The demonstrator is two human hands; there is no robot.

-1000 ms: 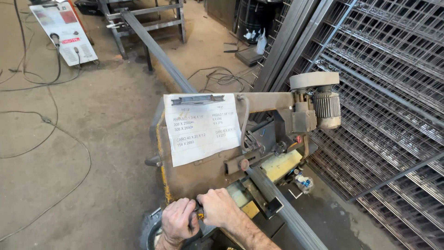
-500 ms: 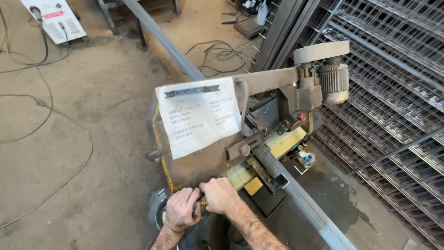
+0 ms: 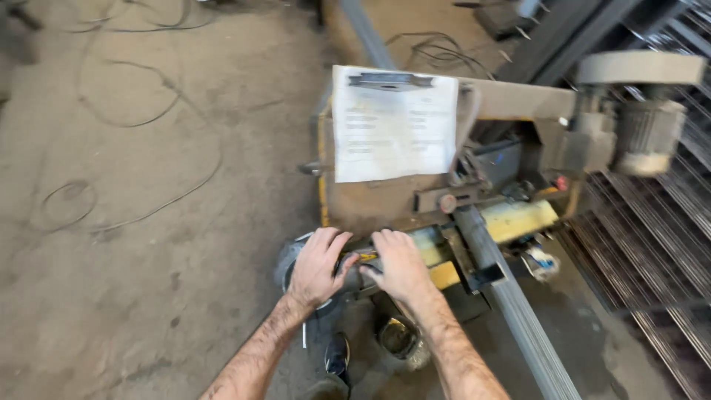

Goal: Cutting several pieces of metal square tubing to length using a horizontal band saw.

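Note:
My left hand (image 3: 317, 265) and my right hand (image 3: 398, 264) both grip a dark handwheel (image 3: 359, 261) with a yellow spot at the near end of a band saw (image 3: 444, 200). The fingers of each hand wrap over the wheel from either side. A long grey steel bar (image 3: 511, 304) lies clamped in the saw's vise, running from far left to near right. A sheet of paper on a clipboard (image 3: 392, 122) hangs on the saw's frame above my hands. The saw's grey motor (image 3: 644, 133) sits at the right.
Cables (image 3: 141, 178) trail over the dusty concrete floor on the left. Stacked wire mesh panels (image 3: 659, 244) fill the right side. A small bucket (image 3: 400, 337) stands under the saw by my shoe (image 3: 337, 355). A second long steel bar (image 3: 366, 33) lies beyond the saw.
The view has moved closer and lower over the saw. Both hands have stayed on the handwheel, shifting slightly around it.

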